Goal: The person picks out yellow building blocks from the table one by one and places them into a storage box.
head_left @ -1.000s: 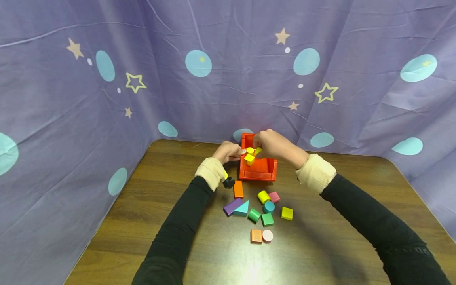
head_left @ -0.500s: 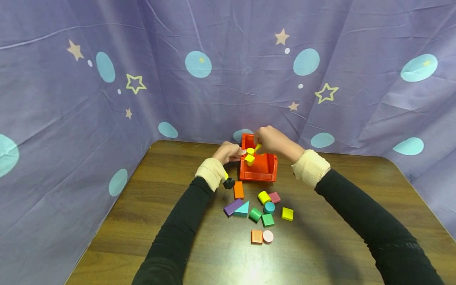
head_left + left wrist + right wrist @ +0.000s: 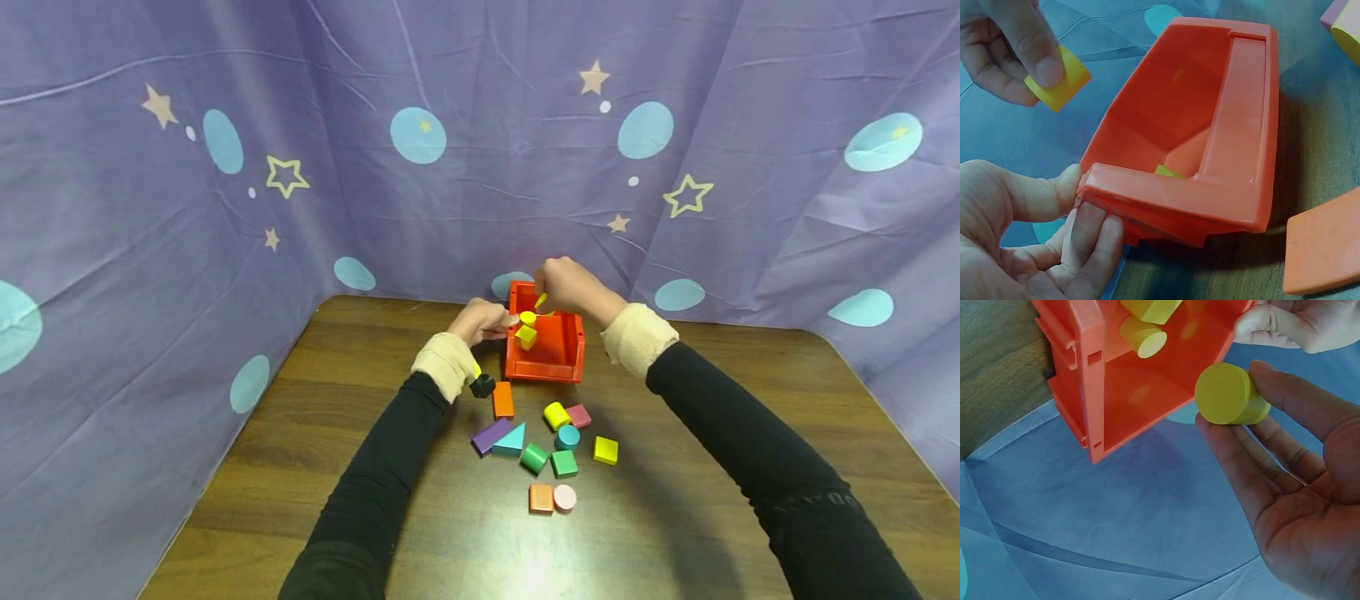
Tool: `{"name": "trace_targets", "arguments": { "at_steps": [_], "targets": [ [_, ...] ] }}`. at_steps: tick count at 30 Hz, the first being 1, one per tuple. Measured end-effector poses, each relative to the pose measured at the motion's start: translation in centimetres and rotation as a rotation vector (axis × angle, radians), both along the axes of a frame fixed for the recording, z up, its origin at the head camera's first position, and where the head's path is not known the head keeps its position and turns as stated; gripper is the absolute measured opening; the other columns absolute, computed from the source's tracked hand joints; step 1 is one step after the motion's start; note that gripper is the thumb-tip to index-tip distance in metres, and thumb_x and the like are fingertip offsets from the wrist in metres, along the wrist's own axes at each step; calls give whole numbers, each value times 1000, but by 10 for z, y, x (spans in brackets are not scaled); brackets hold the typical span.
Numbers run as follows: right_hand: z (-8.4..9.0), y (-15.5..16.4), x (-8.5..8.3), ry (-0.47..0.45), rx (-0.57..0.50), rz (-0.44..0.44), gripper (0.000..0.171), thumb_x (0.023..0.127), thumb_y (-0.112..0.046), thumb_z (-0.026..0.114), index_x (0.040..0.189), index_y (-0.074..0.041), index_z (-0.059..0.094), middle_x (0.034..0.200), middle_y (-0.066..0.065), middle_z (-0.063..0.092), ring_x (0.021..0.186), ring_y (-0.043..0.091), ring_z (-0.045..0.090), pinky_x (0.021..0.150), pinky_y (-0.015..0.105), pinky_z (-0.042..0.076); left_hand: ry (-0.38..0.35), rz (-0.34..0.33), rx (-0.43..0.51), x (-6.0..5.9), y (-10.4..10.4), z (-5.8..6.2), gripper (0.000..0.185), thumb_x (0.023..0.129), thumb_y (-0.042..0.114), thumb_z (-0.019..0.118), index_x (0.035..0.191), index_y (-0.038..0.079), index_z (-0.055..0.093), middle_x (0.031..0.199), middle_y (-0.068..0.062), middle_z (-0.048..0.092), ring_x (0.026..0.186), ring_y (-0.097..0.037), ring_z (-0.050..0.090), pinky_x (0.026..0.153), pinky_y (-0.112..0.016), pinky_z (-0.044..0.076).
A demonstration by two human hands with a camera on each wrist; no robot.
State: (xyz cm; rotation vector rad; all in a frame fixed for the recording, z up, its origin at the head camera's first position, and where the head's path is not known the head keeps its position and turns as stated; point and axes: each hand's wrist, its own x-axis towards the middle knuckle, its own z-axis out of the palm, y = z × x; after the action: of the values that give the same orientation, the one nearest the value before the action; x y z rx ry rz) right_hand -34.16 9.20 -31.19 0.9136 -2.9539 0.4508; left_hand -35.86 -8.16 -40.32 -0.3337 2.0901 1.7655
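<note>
Yellow cylinder (image 3: 1230, 395) pinched in right hand (image 3: 564, 285) fingers (image 3: 1285, 394), held above far rim of orange bin (image 3: 545, 346). Two yellow blocks (image 3: 526, 331) inside bin. Left hand (image 3: 483, 320) fingers grip bin's left wall. Bin on tabletop (image 3: 675, 467); loose blocks (image 3: 551, 446) nearby.

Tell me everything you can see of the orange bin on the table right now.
The orange bin looks like glossy moulded plastic: open-topped, with a thick flat rim, ribs and slots on its outside walls, and its front wall lower than the others. It stands upright on the wooden table near the back, by the purple cloth. The left hand grips its left rim, thumb on top. Two yellow blocks lie inside. The right hand holds a yellow cylinder over it, apart from it.
</note>
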Motion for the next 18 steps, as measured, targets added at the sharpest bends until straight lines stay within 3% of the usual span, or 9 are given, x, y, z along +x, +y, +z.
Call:
{"name": "trace_targets", "arguments": {
  "at_steps": [4, 6, 13, 18],
  "targets": [
    [-2, -2, -5, -14, 22, -20, 16, 71, 1, 84, 75, -2, 69, 78, 10, 69, 75, 25, 62, 74, 39, 58, -10, -1, 3, 1, 0, 2, 43, 94, 8, 71, 133, -7, 60, 116, -13, 69, 85, -16, 63, 110, -39, 53],
    [-3, -4, -7, -22, 30, -30, 16, 71, 2, 83, 74, -3, 68, 77, 9, 68, 75, 25, 61, 72, 38, 56, -11, 1, 4, 1, 1, 2, 43, 94, 7, 71, 133, -7, 60, 121, -14, 68, 85, -16, 63, 109, -38, 53],
    [-5, -7, -13, -25, 45, -46, 18, 68, 2, 80, 71, -4, 64, 73, 6, 62, 73, 24, 57, 67, 35, 52, -2, 10, -6, 1, 1, 2, 34, 94, 8, 71, 124, -8, 64, 86, -3, 64, 73, -12, 61, 107, -39, 55],
    [-9, -10, -17, -33, 53, -66, 19, 69, 3, 80, 70, -5, 62, 72, 5, 59, 74, 23, 55, 67, 34, 51, 0, 12, -7, 1, 2, 2, 29, 94, 6, 70, 119, -8, 67, 81, -1, 63, 72, -11, 61, 107, -40, 55]
  ]
}}
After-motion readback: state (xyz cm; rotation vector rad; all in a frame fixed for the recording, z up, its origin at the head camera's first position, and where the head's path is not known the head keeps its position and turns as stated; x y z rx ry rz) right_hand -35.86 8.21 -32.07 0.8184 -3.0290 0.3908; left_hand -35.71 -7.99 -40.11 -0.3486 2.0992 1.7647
